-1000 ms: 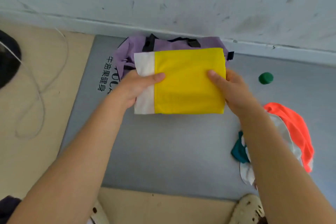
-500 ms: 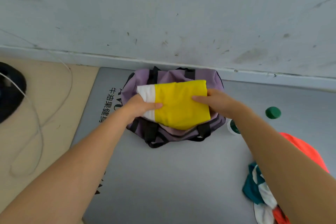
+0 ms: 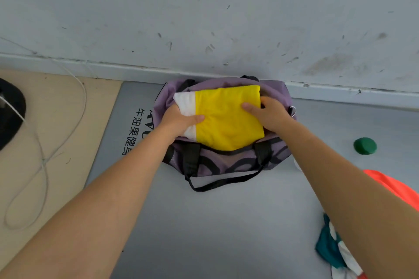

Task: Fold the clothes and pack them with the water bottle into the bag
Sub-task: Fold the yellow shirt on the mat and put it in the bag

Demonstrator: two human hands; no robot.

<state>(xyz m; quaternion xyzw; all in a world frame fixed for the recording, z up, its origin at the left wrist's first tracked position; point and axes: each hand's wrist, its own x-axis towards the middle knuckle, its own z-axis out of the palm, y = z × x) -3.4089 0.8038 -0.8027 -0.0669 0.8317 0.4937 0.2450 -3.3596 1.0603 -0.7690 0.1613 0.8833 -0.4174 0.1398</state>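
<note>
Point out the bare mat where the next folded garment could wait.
Bare grey mat lies in front of the bag, between the two forearms. Another free strip runs right of the bag, up to the green cap. The right edge is crowded with the orange garment and teal cloth. Both hands hold the yellow garment over the bag.

— What sort of place is shown?
— An indoor exercise spot: a grey fitness mat (image 3: 204, 222) printed with Chinese fitness lettering (image 3: 133, 131) is laid on pale wooden flooring (image 3: 56, 120) against a scuffed white wall (image 3: 204, 18), upper frame.
</note>
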